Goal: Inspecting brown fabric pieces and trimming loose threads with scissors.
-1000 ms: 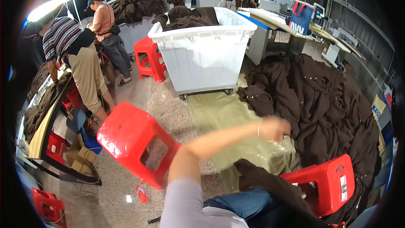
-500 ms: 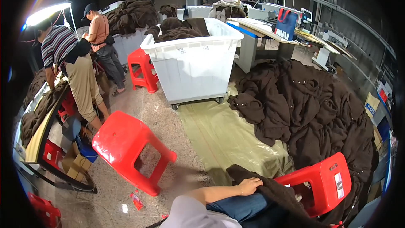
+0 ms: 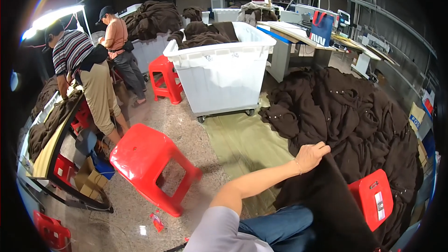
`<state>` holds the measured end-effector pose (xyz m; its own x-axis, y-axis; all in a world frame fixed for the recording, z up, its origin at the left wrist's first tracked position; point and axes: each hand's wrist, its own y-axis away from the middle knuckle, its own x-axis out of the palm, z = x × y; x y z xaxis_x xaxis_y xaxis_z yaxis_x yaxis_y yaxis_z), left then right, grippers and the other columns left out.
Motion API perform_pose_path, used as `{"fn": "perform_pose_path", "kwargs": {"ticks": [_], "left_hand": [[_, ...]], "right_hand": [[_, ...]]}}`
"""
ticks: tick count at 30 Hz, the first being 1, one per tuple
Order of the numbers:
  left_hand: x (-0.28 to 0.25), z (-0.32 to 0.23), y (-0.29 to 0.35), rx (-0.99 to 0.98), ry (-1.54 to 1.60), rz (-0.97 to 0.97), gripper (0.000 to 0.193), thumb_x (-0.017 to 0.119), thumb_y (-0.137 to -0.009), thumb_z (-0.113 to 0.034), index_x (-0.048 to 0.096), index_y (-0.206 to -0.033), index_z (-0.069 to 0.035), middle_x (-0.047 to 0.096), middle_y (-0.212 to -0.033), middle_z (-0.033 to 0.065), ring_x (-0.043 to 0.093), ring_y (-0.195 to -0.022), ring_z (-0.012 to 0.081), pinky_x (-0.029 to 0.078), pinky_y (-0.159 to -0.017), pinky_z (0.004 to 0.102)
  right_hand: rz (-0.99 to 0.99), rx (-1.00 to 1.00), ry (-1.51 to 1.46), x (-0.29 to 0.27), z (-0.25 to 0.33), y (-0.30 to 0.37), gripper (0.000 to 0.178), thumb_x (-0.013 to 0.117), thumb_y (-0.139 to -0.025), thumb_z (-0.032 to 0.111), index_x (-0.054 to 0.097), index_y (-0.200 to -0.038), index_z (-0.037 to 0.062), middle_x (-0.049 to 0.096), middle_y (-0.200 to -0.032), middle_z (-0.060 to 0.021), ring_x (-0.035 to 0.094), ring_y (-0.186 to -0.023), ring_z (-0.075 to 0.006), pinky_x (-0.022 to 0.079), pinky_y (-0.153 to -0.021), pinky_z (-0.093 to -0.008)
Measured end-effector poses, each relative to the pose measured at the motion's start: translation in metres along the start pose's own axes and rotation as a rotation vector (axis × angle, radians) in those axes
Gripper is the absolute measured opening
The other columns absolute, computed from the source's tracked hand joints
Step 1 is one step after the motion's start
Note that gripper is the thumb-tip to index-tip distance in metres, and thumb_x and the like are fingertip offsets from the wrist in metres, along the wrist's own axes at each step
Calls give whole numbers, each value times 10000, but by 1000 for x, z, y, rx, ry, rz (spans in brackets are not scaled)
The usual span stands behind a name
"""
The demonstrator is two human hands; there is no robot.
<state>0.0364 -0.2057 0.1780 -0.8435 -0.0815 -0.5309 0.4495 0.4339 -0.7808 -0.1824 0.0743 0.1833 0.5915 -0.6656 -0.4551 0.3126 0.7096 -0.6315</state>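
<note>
My left hand [image 3: 313,157] is closed on the edge of a dark brown fabric garment [image 3: 322,200], with the arm stretched out across my front. The cloth hangs from the fingers beside my jeans-clad leg and covers part of a red plastic stool [image 3: 373,198]. Beyond the hand lies a big heap of brown garments [image 3: 345,107], some with small round studs or buttons. My right hand does not show.
A white wheeled bin [image 3: 219,77] holds more brown cloth. Red stools [image 3: 140,154] stand to the left and by the bin. Two people work at the far left, one at a table [image 3: 53,151]. Green sheeting [image 3: 242,144] covers some floor.
My left hand has risen and reached forward and right, lifting the garment edge from my lap. The cloth now hides most of the near right stool. The view has shifted slightly.
</note>
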Motion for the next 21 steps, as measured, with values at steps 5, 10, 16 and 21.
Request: {"fn": "perform_pose_path", "kwargs": {"ticks": [5,10,16,21], "left_hand": [[-32,-42,75,202,295,297,314,565,-757,-5,599,-1041,-134,564,-974,54,601,-885,274,514,-681,394],[-31,-47,224,90,295,620,255,606,-793,-68,664,-1029,-146,613,-1044,28,634,-919,233,554,-707,326],[-42,-50,256,-735,375,569,247,655,-905,-231,646,-1088,-65,653,-1050,80,650,-825,205,525,-692,300],[20,7,327,-1584,737,543,713,410,-984,-591,521,-1356,8,520,-1406,128,466,-1281,199,320,-1095,350]], "right_hand": [[472,292,-664,143,58,-50,466,638,-890,80,495,-1314,-52,538,-1331,-184,552,-1174,-215,452,-971,-293],[-288,679,273,-150,56,211,567,605,-890,35,410,-1413,-63,550,-1333,-94,569,-932,-131,449,-859,-251],[-215,1054,136,-45,74,186,534,616,-892,-9,519,-1404,107,558,-868,27,470,-661,-45,414,-625,-193],[425,819,254,39,91,158,555,739,-831,92,535,-1346,54,586,-1069,-166,598,-912,-295,483,-844,-349]]}}
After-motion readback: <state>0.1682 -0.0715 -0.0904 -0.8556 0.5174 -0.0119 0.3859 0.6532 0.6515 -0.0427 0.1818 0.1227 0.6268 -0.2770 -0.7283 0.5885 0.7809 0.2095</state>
